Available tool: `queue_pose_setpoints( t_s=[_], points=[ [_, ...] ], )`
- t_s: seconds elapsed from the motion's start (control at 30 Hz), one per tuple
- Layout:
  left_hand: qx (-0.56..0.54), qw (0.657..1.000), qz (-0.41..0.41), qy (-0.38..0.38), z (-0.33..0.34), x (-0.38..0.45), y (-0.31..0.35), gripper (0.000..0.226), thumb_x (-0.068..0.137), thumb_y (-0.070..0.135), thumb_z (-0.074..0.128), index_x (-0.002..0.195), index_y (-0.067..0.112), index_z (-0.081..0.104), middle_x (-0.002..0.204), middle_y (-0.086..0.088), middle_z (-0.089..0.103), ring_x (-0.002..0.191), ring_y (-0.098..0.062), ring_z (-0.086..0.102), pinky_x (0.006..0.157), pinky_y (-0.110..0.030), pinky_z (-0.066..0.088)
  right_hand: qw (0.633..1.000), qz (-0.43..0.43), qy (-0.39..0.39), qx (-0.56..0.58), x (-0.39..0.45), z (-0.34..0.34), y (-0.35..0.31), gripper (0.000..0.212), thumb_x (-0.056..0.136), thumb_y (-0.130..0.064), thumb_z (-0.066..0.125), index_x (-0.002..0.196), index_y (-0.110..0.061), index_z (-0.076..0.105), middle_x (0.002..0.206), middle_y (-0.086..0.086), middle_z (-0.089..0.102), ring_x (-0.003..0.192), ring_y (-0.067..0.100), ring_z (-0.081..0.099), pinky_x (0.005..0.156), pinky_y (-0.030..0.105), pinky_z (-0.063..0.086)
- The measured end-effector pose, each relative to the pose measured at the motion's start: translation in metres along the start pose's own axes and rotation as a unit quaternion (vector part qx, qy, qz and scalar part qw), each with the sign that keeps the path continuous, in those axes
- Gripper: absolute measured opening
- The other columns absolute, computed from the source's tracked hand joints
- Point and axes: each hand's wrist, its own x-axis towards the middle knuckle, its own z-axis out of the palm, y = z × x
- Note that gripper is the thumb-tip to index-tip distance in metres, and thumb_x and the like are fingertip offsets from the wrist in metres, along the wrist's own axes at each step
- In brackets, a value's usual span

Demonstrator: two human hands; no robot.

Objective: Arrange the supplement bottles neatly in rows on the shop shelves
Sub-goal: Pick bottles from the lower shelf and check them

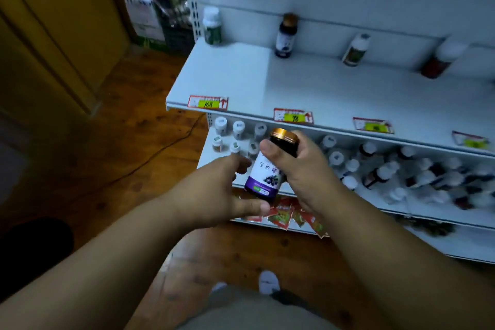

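My right hand (302, 166) grips a dark bottle (267, 177) with a gold cap and a white and purple label, held tilted in front of the lower shelf. My left hand (214, 193) touches the bottle's lower left side with spread fingers and the thumb under its base. On the upper shelf (334, 88) stand a white-capped green bottle (212, 25), a dark gold-capped bottle (286, 36), another white-capped bottle (356, 49) and a red-brown one (442, 60). Several white-capped bottles (238, 131) stand in rows at the lower shelf's left; more lie jumbled (417, 171) at its right.
Price tags (208, 102) run along the upper shelf's front edge. Red packets (284, 213) hang below the lower shelf. The floor is wood (134, 142), with a cable across it. A yellow wall (48, 35) stands to the left. Boxes and goods (158, 16) are stacked behind the shelf's end.
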Motion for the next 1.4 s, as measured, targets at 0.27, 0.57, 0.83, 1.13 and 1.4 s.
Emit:
queue_pose_setpoints(
  t_s=[0.27,0.57,0.83,1.13,1.4],
  points=[
    [0.083,0.988,0.128,-0.011,-0.026,0.026,0.07,0.085,0.069,0.07,0.067,0.141,0.035,0.037,0.139,0.015,0.051,0.119,-0.003,0.05,0.098,-0.024,0.044,0.995,-0.043,0.094,-0.001,0.003,-0.042,-0.05,0.049,0.065,-0.065,0.075,0.091,-0.028,0.057,0.081,-0.004,0.068,0.082,0.018,0.069,0.076,0.042,0.057],
    [0.064,0.984,0.096,0.133,-0.025,0.14,0.085,0.073,0.081,0.065,0.059,0.142,0.034,0.036,0.142,0.011,0.047,0.122,-0.007,0.048,0.099,-0.026,0.044,0.983,-0.093,0.099,-0.126,0.104,-0.122,-0.076,0.027,0.082,-0.041,0.073,0.102,-0.035,0.056,0.102,-0.011,0.065,0.097,0.007,0.062,0.086,0.03,0.05],
    [0.107,0.978,0.001,0.18,-0.038,0.228,0.067,0.082,0.079,0.062,0.066,0.147,0.032,0.03,0.15,0.004,0.04,0.13,-0.017,0.045,0.105,-0.033,0.042,0.95,-0.123,0.092,-0.272,0.222,-0.127,-0.061,0.046,0.076,-0.036,0.08,0.113,-0.027,0.055,0.11,-0.004,0.058,0.098,0.014,0.056,0.083,0.028,0.044],
    [0.179,0.977,0.015,0.116,-0.085,0.304,0.039,0.093,0.077,0.058,0.07,0.15,0.021,0.027,0.152,-0.004,0.037,0.137,-0.024,0.038,0.11,-0.04,0.037,0.906,-0.129,0.142,-0.377,0.315,-0.119,-0.045,0.055,0.075,-0.029,0.081,0.121,-0.016,0.054,0.117,0.008,0.06,0.107,0.027,0.057,0.089,0.038,0.047],
    [0.208,0.975,0.053,0.064,-0.107,0.334,0.029,0.094,0.078,0.059,0.07,0.151,0.019,0.026,0.155,-0.003,0.032,0.138,-0.023,0.036,0.11,-0.039,0.037,0.882,-0.085,0.17,-0.432,0.331,-0.11,-0.049,0.069,0.079,-0.019,0.078,0.136,-0.017,0.038,0.132,0.012,0.043,0.118,0.032,0.052,0.094,0.039,0.044]
  ],
)
